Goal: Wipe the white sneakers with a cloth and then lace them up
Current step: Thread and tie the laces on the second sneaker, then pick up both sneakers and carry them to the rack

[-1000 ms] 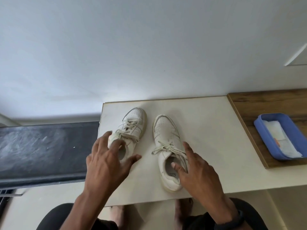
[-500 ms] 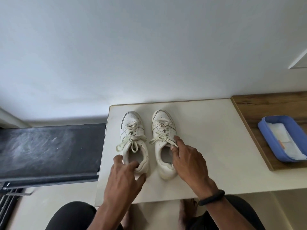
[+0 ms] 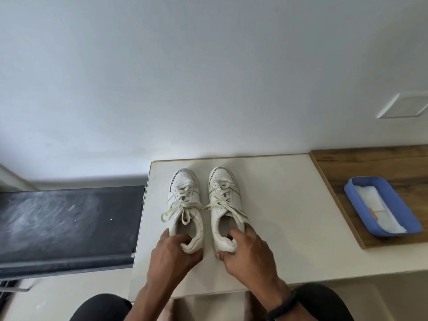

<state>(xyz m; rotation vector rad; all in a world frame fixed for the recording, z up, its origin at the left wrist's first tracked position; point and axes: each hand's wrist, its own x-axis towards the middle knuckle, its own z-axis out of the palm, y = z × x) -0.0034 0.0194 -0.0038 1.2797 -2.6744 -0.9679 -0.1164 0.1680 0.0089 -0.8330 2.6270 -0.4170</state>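
Two white sneakers stand side by side on the cream table (image 3: 278, 216), toes pointing at the wall, both with tied laces. My left hand (image 3: 171, 256) grips the heel of the left sneaker (image 3: 184, 193), with fingers inside its opening. My right hand (image 3: 245, 256) grips the heel of the right sneaker (image 3: 223, 193), with the fingers curled over the collar and the thumb below the heel. A folded white cloth (image 3: 379, 209) lies in the blue tray (image 3: 352, 188) at the right.
The blue tray rests on a wooden board (image 3: 370, 165) at the table's right end. A dark, dusty surface (image 3: 64, 223) adjoins the table on the left. A plain wall rises behind. My knees show below the table's front edge.
The two sneakers now stand parallel and close together, farther back on the table. Both my hands have slid from the laces and sides down to the heels.
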